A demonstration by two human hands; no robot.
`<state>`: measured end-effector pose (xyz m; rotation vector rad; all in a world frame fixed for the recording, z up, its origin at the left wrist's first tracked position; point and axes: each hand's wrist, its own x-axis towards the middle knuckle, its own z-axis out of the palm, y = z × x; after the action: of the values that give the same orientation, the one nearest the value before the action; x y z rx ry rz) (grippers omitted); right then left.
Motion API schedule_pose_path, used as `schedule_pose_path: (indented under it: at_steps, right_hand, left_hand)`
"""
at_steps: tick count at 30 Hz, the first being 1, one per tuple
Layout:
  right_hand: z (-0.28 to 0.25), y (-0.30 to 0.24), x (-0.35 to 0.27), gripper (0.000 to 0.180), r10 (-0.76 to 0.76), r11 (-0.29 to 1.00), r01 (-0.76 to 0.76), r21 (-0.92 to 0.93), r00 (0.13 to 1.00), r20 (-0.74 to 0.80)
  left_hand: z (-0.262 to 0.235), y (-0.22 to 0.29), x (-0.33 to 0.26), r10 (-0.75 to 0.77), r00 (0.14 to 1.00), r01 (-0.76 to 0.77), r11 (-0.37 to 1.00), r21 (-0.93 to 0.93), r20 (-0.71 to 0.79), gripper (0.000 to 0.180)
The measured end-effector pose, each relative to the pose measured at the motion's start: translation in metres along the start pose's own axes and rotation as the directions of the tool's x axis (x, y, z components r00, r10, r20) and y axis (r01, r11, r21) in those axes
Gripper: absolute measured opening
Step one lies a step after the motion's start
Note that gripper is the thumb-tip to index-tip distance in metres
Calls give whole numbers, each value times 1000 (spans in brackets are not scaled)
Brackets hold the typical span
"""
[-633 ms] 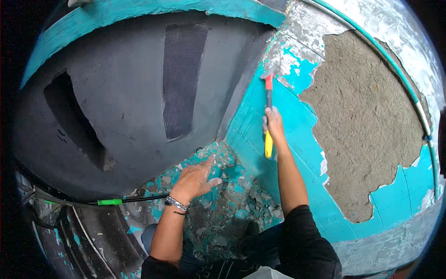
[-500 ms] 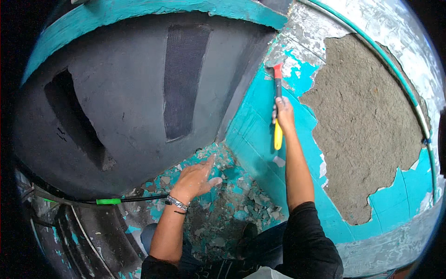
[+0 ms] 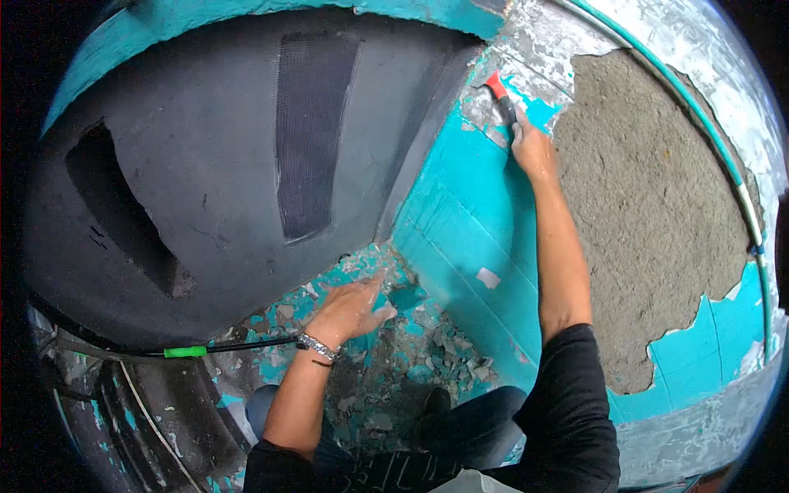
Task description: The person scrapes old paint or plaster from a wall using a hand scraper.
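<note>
My right hand [image 3: 535, 154], arm stretched up and forward, is closed on the handle of a scraper [image 3: 496, 85]. The tool has a red neck and a dark grip; most of the handle is hidden by the hand. Its blade meets the partly stripped upper strip of a turquoise painted wall [image 3: 468, 197], where grey patches show beside leftover paint. My left hand [image 3: 351, 309], with a metal bracelet at the wrist, is held low above the paint flakes, fingers extended and thumb apart, with nothing in it.
A dark grey panel [image 3: 222, 140] with a mesh strip fills the left. Bare rough mortar [image 3: 657, 205] lies right of the turquoise paint, crossed by a green hose [image 3: 690, 103]. Paint chips [image 3: 452, 353] litter the floor. A black cable with green tape [image 3: 185, 352] runs lower left.
My right hand and the scraper have moved up and slightly right, and the tool now tilts to the left. A turquoise patch near the blade has shrunk. The left hand has barely moved.
</note>
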<state>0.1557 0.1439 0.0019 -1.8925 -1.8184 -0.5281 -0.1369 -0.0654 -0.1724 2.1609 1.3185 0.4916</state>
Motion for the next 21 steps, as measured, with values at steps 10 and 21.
schedule_pose_path:
  at_steps: [10,21]
  right_hand:
    - [-16,-4,-5,45,1,964,-11,-265,999,-39]
    - [7,-7,-58,45,15,970,25,-240,986,164]
  left_hand:
    - [0,-6,-1,-15,999,15,1000,-1,34,74]
    - [3,-9,-5,5,1000,-3,999,48,-29,74]
